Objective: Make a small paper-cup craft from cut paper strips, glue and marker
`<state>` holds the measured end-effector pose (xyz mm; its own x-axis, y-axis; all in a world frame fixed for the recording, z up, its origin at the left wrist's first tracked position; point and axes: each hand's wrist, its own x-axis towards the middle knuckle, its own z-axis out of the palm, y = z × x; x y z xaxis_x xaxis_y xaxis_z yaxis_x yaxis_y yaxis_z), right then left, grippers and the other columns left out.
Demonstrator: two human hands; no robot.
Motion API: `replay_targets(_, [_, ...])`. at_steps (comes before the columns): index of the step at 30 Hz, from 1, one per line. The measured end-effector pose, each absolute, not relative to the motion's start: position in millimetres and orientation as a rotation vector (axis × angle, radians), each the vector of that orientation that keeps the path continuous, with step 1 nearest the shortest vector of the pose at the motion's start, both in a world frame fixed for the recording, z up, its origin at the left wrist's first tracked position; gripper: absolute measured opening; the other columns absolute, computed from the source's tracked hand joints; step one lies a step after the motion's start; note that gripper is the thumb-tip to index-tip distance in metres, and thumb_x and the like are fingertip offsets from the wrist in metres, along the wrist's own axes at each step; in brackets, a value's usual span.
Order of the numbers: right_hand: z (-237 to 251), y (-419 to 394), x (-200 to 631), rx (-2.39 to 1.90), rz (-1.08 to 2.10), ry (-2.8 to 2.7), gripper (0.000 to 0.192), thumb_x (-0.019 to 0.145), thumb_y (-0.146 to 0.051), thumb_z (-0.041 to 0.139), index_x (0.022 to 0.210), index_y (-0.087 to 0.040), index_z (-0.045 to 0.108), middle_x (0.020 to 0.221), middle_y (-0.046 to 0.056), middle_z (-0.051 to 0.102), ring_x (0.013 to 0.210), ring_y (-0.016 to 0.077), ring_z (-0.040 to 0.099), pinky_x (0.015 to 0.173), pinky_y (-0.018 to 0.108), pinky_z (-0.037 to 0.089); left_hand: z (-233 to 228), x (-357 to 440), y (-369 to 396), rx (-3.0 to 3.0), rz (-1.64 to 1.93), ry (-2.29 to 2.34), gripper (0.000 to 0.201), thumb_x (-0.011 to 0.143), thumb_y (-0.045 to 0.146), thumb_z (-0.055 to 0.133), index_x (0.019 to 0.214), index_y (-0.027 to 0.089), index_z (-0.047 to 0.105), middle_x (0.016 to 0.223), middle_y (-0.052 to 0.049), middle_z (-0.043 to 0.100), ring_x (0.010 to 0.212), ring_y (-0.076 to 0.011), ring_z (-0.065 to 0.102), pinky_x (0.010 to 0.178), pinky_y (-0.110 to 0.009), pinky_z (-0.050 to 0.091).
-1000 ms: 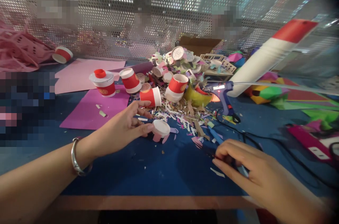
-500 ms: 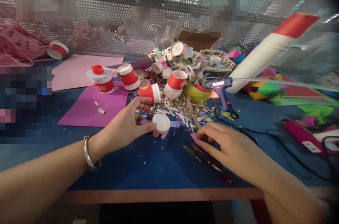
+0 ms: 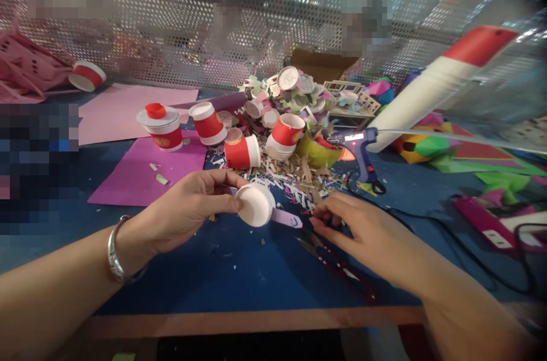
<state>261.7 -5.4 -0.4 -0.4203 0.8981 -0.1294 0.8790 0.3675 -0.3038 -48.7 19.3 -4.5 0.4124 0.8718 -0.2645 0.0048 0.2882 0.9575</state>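
My left hand [image 3: 183, 207] pinches the rim of a short white cut-down paper cup [image 3: 253, 207], tilted so that its round hollow side faces me. From its right side sticks a pale purple paper strip [image 3: 287, 218] with a small smiling face drawn on it. My right hand [image 3: 356, 224] is closed on a small pink paper piece [image 3: 315, 221], mostly hidden by the fingers. Just below it lies a pair of scissors [image 3: 342, 270] with dark red handles.
Several red-and-white paper cups [image 3: 242, 152] stand or lie behind my hands. Paper scraps [image 3: 299, 176] spread beside a blue glue gun [image 3: 362, 150]. A purple sheet [image 3: 137, 179] is at left; a power strip [image 3: 482, 221] and cable [image 3: 427, 214] lie at right.
My left hand has lifted the cut-down cup off the table and turned its hollow side toward me. My right hand has hardly moved and keeps the pink paper piece.
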Motion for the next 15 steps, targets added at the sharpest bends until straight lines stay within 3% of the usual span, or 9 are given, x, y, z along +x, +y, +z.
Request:
replay_targets(8, [0,-4,262,-1.618,0.613,-2.545,0.013,0.100,-0.030,0.054,0.093,-0.022,0.062,0.093,0.004,0.063,0.084,0.0199,0.062,0.077,0.036,0.050,-6,-50,21,1.261,0.786,0.939,0.019,0.085,0.028,0.076,0.099,0.018,0.069,0.090,-0.001,0.070,0.078,-0.0124,0.061,0.064,-0.023,0.042])
replay_targets(15, [4,-3,256,-1.497,0.715,-2.486,0.009,0.100,-0.026,0.056,0.097,-0.023,0.063,0.094,0.002,0.067,0.085,0.0174,0.064,0.076,0.032,0.051,-4,-40,5,1.857,0.800,0.863,0.015,0.091,0.017,0.067,0.106,0.019,0.069,0.101,-0.003,0.070,0.092,-0.0157,0.065,0.084,-0.030,0.052])
